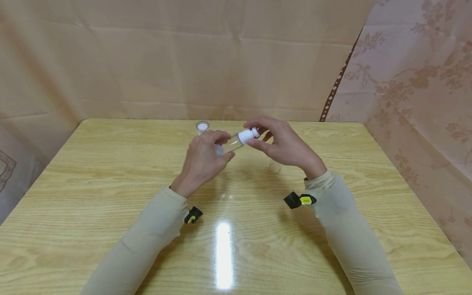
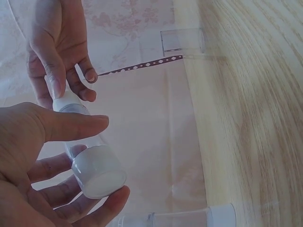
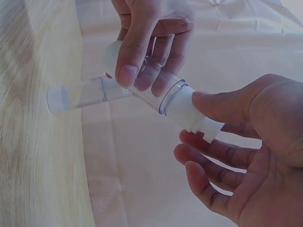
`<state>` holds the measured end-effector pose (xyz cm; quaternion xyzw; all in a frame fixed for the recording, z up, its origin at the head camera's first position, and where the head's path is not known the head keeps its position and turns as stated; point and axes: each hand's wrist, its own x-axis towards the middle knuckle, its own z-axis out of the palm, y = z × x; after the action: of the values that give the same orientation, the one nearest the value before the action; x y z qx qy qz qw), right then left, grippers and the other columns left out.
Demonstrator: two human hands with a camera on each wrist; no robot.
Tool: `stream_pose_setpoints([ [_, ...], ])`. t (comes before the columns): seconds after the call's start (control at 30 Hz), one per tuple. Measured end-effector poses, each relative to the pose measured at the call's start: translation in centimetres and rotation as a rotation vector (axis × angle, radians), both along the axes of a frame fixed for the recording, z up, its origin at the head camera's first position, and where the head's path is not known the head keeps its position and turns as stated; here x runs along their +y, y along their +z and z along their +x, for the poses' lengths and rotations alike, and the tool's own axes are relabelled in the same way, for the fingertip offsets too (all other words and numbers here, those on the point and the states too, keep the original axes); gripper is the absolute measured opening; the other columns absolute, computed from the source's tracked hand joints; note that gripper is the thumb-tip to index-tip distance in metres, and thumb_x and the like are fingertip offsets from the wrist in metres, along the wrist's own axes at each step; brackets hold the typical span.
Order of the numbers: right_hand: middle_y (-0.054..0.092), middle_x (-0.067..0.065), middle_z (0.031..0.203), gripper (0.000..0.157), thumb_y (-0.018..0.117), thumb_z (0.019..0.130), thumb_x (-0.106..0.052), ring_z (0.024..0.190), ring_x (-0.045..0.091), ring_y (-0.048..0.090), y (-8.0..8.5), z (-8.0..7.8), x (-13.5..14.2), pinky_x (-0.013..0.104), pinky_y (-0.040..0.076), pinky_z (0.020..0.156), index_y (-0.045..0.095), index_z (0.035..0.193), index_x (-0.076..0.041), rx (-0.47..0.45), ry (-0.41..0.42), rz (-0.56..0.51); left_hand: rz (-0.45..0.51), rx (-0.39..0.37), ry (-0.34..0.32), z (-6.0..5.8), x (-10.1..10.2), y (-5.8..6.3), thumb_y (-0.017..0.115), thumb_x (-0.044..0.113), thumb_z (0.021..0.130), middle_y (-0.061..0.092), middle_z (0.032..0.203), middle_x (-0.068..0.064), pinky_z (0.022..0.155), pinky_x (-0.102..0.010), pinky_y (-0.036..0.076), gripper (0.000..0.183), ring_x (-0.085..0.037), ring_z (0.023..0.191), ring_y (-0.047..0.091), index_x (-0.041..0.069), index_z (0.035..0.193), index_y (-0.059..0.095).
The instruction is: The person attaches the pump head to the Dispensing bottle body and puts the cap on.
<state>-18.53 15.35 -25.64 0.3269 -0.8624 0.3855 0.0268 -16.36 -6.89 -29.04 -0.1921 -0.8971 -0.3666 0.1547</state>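
Observation:
A small clear bottle (image 1: pixel 232 144) with a white pump top (image 1: pixel 245 137) is held tilted above the table, its top pointing up and to the right. My left hand (image 1: pixel 202 157) grips the bottle's lower part, thumb on one side and fingers on the other. The white base (image 2: pixel 99 172) shows between those fingers in the left wrist view. At the other end, my right hand (image 1: pixel 285 143) pinches the white pump top between thumb and fingers, seen closely at the collar (image 3: pixel 182 109). Beyond my left hand stands a second clear bottle (image 1: pixel 202 127), partly hidden in the head view.
A clear, see-through cap (image 2: pixel 182 42) stands on the wood-grain table (image 1: pixel 110 196), faint beneath my right hand in the head view. Beige cloth (image 1: pixel 206 61) hangs behind the table's far edge, and flowered cloth (image 1: pixel 416 102) hangs on the right.

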Motion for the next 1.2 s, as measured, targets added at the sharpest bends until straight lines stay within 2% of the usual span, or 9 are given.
stream_pose_setpoints([
  [0.2,0.067,0.006,0.112,0.027,0.069,0.098,-0.010,0.098,0.022,0.059,-0.02,0.05,-0.06,0.042,0.049,0.084,0.066,0.124,-0.004,-0.007,0.009,0.005,-0.009,0.001,0.004,0.12,-0.08,-0.01,0.087,0.011,0.079,0.073,0.105,-0.012,0.080,-0.045,0.049,0.036,-0.026,0.091,0.065,0.003,0.112,0.074],
  [0.63,0.068,0.005,0.100,0.024,0.066,0.100,-0.019,0.090,0.020,0.059,-0.08,-0.18,-0.15,0.039,0.049,0.081,0.068,0.120,-0.006,-0.025,-0.015,0.033,-0.014,0.043,0.016,0.13,-0.13,-0.03,0.087,0.009,0.079,0.073,0.105,-0.010,0.078,-0.045,0.050,0.035,-0.026,0.090,0.065,0.004,0.111,0.074],
  [0.97,0.067,0.003,0.104,0.028,0.067,0.100,-0.022,0.094,0.019,0.060,-0.01,-0.14,-0.01,0.040,0.050,0.083,0.066,0.124,-0.007,-0.026,-0.031,0.032,-0.009,0.039,0.007,0.07,-0.13,0.05,0.088,0.010,0.078,0.073,0.102,-0.011,0.078,-0.044,0.050,0.035,-0.026,0.088,0.065,0.002,0.110,0.075],
  [1.2,0.067,0.004,0.114,0.034,0.074,0.095,-0.017,0.098,0.021,0.060,0.00,0.00,0.03,0.045,0.051,0.086,0.066,0.127,-0.007,0.007,-0.011,0.006,0.008,0.016,-0.006,-0.04,-0.07,0.05,0.087,0.010,0.078,0.074,0.103,-0.013,0.082,-0.046,0.048,0.036,-0.027,0.091,0.066,0.002,0.110,0.074],
])
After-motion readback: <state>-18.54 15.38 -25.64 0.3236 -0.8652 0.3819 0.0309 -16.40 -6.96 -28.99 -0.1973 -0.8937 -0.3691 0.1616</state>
